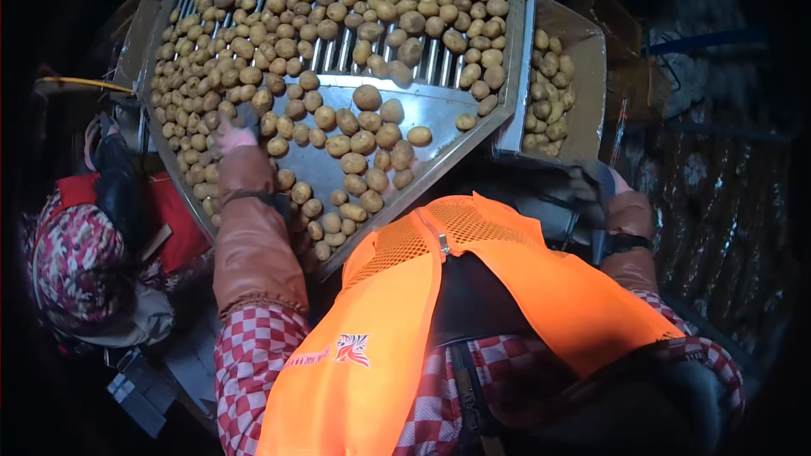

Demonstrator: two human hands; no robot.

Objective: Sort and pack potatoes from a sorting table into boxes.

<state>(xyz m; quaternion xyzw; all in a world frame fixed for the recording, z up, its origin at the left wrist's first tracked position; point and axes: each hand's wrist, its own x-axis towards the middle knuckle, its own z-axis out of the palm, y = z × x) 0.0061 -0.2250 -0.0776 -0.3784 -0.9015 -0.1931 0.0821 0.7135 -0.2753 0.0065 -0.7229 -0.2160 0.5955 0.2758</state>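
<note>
My left hand [236,131], in a pink and grey glove, reaches in among the potatoes [279,84] at the left part of a metal sorting table [439,105]. Its fingers look apart and touch the potatoes; I see none gripped. Out to the right, below an open carton [587,84] with potatoes in it, is my right hand [612,181]. Motion smears its gloved fingers beside a grey container [545,215], so whether it holds anything is unclear. Several loose potatoes [363,143] lie on the smooth plate in front of me.
Metal rollers [338,55] show between potatoes farther back. A raised metal rim [460,148] borders the table. At left, another person [84,245] in a patterned head covering works close by, one hand [97,135] near the table's edge. Brown cartons [629,93] stand at the right.
</note>
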